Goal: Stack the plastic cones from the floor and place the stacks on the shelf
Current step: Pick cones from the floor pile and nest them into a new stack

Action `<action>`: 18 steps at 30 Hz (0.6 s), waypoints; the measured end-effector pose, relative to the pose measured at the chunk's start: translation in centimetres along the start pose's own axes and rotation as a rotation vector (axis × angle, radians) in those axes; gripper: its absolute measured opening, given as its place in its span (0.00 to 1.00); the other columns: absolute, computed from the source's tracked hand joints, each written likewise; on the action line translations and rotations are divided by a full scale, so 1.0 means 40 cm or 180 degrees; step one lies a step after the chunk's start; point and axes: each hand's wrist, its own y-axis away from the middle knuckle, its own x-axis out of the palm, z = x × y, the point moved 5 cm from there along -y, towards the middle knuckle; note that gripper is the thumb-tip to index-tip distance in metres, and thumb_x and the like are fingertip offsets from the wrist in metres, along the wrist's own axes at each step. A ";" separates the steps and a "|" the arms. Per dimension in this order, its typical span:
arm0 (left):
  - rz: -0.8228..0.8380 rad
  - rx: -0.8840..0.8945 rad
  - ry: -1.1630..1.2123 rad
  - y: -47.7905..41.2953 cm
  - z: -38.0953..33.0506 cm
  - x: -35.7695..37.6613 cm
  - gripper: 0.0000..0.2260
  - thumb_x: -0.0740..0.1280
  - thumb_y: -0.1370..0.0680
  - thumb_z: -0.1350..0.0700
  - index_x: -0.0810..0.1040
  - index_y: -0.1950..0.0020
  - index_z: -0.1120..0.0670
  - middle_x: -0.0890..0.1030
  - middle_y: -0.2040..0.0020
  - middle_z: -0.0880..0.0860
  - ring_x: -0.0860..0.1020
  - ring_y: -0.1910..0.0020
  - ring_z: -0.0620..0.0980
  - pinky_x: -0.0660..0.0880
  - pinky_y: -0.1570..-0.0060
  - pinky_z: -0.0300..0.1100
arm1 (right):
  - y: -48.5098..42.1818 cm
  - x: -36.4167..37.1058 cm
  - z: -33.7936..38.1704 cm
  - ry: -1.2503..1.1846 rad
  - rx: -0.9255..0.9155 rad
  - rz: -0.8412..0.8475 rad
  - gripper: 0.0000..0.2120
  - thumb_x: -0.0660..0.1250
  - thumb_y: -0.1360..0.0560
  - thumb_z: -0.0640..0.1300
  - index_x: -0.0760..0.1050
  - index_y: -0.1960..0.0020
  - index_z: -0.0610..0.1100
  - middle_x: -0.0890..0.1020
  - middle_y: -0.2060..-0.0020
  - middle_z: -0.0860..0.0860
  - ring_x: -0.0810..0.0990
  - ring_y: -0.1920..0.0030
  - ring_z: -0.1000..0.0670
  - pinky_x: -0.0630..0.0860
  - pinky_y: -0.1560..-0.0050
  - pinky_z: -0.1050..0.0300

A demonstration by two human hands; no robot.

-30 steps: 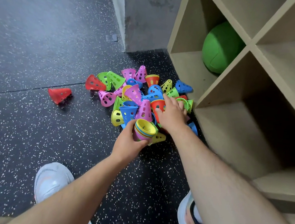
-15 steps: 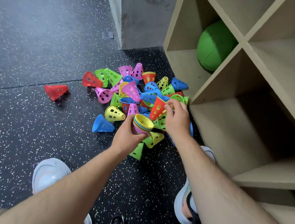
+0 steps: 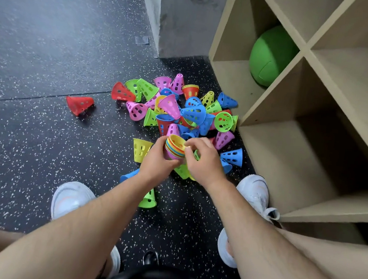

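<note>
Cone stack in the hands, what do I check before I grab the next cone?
1. Left hand grips the cone stack: ok.
2. Right hand free to pick: not ok, its fingers pinch the stack's rim.
3. Top cone fully seated: cannot tell.
4. Loose cones within reach: ok, the pile lies just beyond.
5. Shelf has bare room: ok.
6. All cones gathered: not ok, a red cone lies apart.

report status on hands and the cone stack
Left hand grips cone stack; right hand pinches its top rim. Stack not yet on shelf. Loose cones crowd the floor at the shelf front.
</note>
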 end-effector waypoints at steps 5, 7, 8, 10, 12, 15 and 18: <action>-0.0036 -0.0153 -0.0034 0.022 0.053 -0.047 0.29 0.83 0.32 0.53 0.73 0.36 0.46 0.83 0.46 0.43 0.83 0.48 0.40 0.78 0.46 0.40 | 0.025 0.064 0.006 -0.0246 0.0328 0.0157 0.07 0.63 0.22 0.43 0.75 0.45 0.49 0.78 0.50 0.54 0.77 0.49 0.57 0.77 0.44 0.54; -0.0054 -0.0230 -0.0037 0.036 0.070 -0.064 0.30 0.83 0.32 0.53 0.73 0.35 0.47 0.83 0.45 0.44 0.83 0.48 0.40 0.78 0.46 0.39 | 0.033 0.086 0.011 -0.0179 0.0397 0.0225 0.07 0.62 0.21 0.43 0.75 0.45 0.49 0.77 0.49 0.55 0.76 0.49 0.56 0.76 0.43 0.55; -0.0074 -0.0253 -0.0052 0.043 0.074 -0.072 0.29 0.83 0.32 0.53 0.73 0.35 0.46 0.83 0.45 0.44 0.82 0.48 0.40 0.77 0.47 0.39 | 0.037 0.098 0.011 -0.0106 0.0422 0.0269 0.07 0.62 0.21 0.43 0.75 0.45 0.49 0.77 0.49 0.55 0.76 0.48 0.56 0.75 0.44 0.56; -0.0096 -0.0300 -0.0112 0.057 0.079 -0.085 0.29 0.83 0.31 0.54 0.71 0.37 0.44 0.82 0.47 0.42 0.81 0.49 0.39 0.74 0.50 0.35 | 0.043 0.117 0.008 0.0081 0.0439 0.0319 0.07 0.61 0.21 0.43 0.75 0.44 0.49 0.76 0.48 0.55 0.75 0.47 0.54 0.74 0.43 0.55; -0.0087 -0.0342 -0.0185 0.068 0.084 -0.094 0.29 0.82 0.30 0.54 0.70 0.37 0.43 0.81 0.48 0.40 0.79 0.50 0.37 0.71 0.54 0.27 | 0.047 0.129 -0.007 0.0395 0.0370 0.0292 0.10 0.61 0.22 0.41 0.77 0.43 0.47 0.76 0.47 0.53 0.73 0.43 0.52 0.72 0.39 0.52; -0.0001 -0.0368 -0.0285 0.079 0.093 -0.096 0.28 0.82 0.30 0.53 0.71 0.35 0.44 0.80 0.48 0.39 0.78 0.51 0.34 0.69 0.58 0.22 | 0.058 0.139 -0.045 0.0985 0.0459 0.0427 0.12 0.60 0.23 0.42 0.78 0.43 0.47 0.75 0.41 0.53 0.68 0.36 0.51 0.67 0.31 0.48; 0.0086 -0.0376 -0.0352 0.082 0.102 -0.086 0.30 0.81 0.29 0.53 0.71 0.33 0.45 0.81 0.47 0.41 0.79 0.49 0.38 0.71 0.53 0.29 | 0.069 0.149 -0.073 0.1378 0.0676 0.0819 0.15 0.61 0.23 0.43 0.77 0.38 0.51 0.68 0.28 0.55 0.59 0.27 0.50 0.59 0.25 0.46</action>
